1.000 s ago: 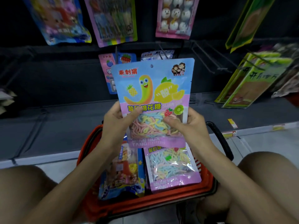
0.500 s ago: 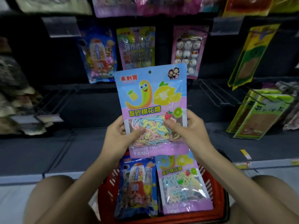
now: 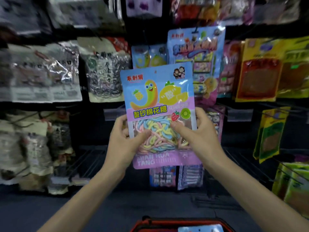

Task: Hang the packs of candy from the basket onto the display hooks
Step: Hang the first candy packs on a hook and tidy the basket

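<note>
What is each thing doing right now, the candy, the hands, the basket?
candy pack: upright, held up, not yet hooked.
left hand: grips the pack's left edge.
right hand: grips the pack's right edge.
matching pack: hanging behind it.
basket: below, holds another pack.

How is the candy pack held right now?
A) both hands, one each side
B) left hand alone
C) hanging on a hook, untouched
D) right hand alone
A: the left hand and right hand each grip a side of the candy pack, thumbs on its front.
</note>
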### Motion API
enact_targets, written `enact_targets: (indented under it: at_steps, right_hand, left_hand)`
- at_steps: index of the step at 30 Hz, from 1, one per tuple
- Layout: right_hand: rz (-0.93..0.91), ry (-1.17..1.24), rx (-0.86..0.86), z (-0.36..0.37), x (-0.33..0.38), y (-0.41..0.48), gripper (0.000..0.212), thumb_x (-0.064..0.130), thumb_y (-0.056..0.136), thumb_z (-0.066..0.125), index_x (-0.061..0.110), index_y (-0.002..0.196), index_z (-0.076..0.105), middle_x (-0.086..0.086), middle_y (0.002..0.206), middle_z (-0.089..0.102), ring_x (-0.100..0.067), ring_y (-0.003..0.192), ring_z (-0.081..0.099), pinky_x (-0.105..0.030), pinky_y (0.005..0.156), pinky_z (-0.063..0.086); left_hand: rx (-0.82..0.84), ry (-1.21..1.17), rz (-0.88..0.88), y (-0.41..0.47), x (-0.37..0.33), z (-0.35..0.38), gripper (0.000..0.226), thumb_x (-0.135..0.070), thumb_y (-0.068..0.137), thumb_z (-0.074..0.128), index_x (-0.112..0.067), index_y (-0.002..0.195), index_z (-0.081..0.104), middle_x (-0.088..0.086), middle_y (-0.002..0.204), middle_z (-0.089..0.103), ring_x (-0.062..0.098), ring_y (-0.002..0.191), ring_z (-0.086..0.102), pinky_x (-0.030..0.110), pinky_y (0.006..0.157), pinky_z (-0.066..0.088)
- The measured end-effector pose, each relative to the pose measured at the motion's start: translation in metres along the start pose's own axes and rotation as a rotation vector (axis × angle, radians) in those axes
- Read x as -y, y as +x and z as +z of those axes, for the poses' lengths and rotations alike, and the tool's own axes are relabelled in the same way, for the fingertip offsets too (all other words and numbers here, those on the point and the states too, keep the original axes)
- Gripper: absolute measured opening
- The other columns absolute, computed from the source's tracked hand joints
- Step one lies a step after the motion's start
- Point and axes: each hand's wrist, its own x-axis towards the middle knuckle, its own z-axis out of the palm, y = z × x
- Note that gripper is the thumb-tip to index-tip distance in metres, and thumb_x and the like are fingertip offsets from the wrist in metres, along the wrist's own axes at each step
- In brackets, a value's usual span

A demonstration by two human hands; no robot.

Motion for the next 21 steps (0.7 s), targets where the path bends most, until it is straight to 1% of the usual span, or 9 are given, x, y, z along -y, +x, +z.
enact_targets:
  at_steps: [3, 5, 7, 9, 11, 14, 16, 19, 21]
  right_hand:
    - [-0.025, -0.009, -0.045, 0.011, 0.022, 0.022, 0.055, 0.030, 0.088, 0.082, 0.038, 0.134, 0.051, 0.023, 0.108, 0.070, 0.002, 0.094, 0.070, -0.027, 0.073, 0.060]
    - [-0.032, -0.001, -0.066, 0.017, 0.031, 0.037, 0.063, 0.034, 0.088, 0.082, 0.041, 0.138, 0.045, 0.029, 0.109, 0.068, 0.001, 0.092, 0.071, -0.042, 0.077, 0.065]
    - [-0.049, 0.014, -0.077, 0.023, 0.039, 0.052, 0.070, 0.035, 0.087, 0.083, 0.039, 0.144, 0.042, 0.027, 0.119, 0.065, 0.001, 0.098, 0.070, -0.048, 0.080, 0.065]
    - [-0.071, 0.019, -0.094, 0.029, 0.044, 0.069, 0.077, 0.038, 0.085, 0.084, 0.038, 0.148, 0.039, 0.014, 0.139, 0.059, -0.008, 0.113, 0.067, -0.044, 0.082, 0.064]
    - [-0.060, 0.029, -0.097, 0.033, 0.047, 0.085, 0.080, 0.041, 0.083, 0.085, 0.040, 0.148, 0.038, 0.007, 0.147, 0.054, -0.019, 0.121, 0.064, -0.041, 0.077, 0.065]
    - [-0.058, 0.008, -0.093, 0.042, 0.052, 0.104, 0.090, 0.060, 0.067, 0.085, 0.047, 0.143, 0.039, 0.008, 0.149, 0.053, -0.027, 0.126, 0.062, -0.057, 0.087, 0.062]
    - [-0.076, 0.009, -0.084, 0.047, 0.053, 0.117, 0.094, 0.066, 0.061, 0.082, 0.048, 0.143, 0.039, 0.011, 0.149, 0.052, -0.025, 0.129, 0.060, -0.058, 0.094, 0.058]
    - [-0.133, 0.015, -0.087, 0.054, 0.057, 0.131, 0.083, 0.045, 0.083, 0.084, 0.039, 0.151, 0.037, 0.016, 0.150, 0.045, -0.012, 0.130, 0.050, -0.047, 0.104, 0.050]
    - [-0.151, 0.017, -0.105, 0.056, 0.054, 0.140, 0.083, 0.038, 0.088, 0.082, 0.034, 0.156, 0.034, 0.013, 0.154, 0.041, -0.012, 0.133, 0.046, -0.046, 0.107, 0.047]
  left_hand:
    - [-0.030, 0.001, 0.053, 0.022, -0.022, 0.002, 0.060, -0.003, 0.085, 0.082, -0.023, 0.132, 0.052, -0.007, 0.104, 0.079, 0.017, 0.093, 0.078, 0.034, 0.071, 0.064]
    - [-0.044, -0.002, 0.086, 0.036, -0.033, 0.004, 0.061, -0.004, 0.087, 0.081, -0.026, 0.136, 0.052, -0.001, 0.108, 0.079, 0.018, 0.093, 0.078, 0.032, 0.069, 0.063]
    - [-0.062, 0.016, 0.117, 0.052, -0.042, 0.004, 0.060, -0.005, 0.088, 0.080, -0.028, 0.136, 0.053, 0.002, 0.110, 0.078, 0.017, 0.091, 0.079, 0.028, 0.067, 0.062]
    - [-0.060, 0.023, 0.123, 0.068, -0.051, 0.004, 0.057, -0.006, 0.090, 0.079, -0.029, 0.134, 0.053, 0.001, 0.111, 0.077, 0.016, 0.089, 0.078, 0.026, 0.065, 0.061]
    - [-0.047, 0.028, 0.108, 0.083, -0.058, 0.004, 0.056, -0.006, 0.090, 0.079, -0.027, 0.134, 0.052, 0.001, 0.111, 0.076, 0.014, 0.085, 0.078, 0.023, 0.062, 0.060]
    - [-0.032, 0.046, 0.090, 0.103, -0.065, 0.002, 0.060, -0.011, 0.089, 0.081, -0.029, 0.136, 0.048, 0.003, 0.114, 0.075, 0.014, 0.082, 0.079, 0.021, 0.059, 0.059]
    - [-0.031, 0.059, 0.083, 0.115, -0.067, 0.001, 0.062, -0.016, 0.089, 0.082, -0.031, 0.138, 0.046, 0.003, 0.115, 0.074, 0.016, 0.081, 0.079, 0.025, 0.059, 0.061]
    - [-0.032, 0.043, 0.087, 0.132, -0.067, -0.002, 0.062, -0.016, 0.090, 0.081, -0.031, 0.138, 0.045, 0.004, 0.114, 0.075, 0.020, 0.083, 0.080, 0.034, 0.063, 0.064]
    - [-0.039, 0.025, 0.100, 0.142, -0.067, -0.003, 0.063, -0.013, 0.090, 0.081, -0.030, 0.139, 0.045, 0.004, 0.114, 0.075, 0.021, 0.086, 0.079, 0.039, 0.068, 0.065]
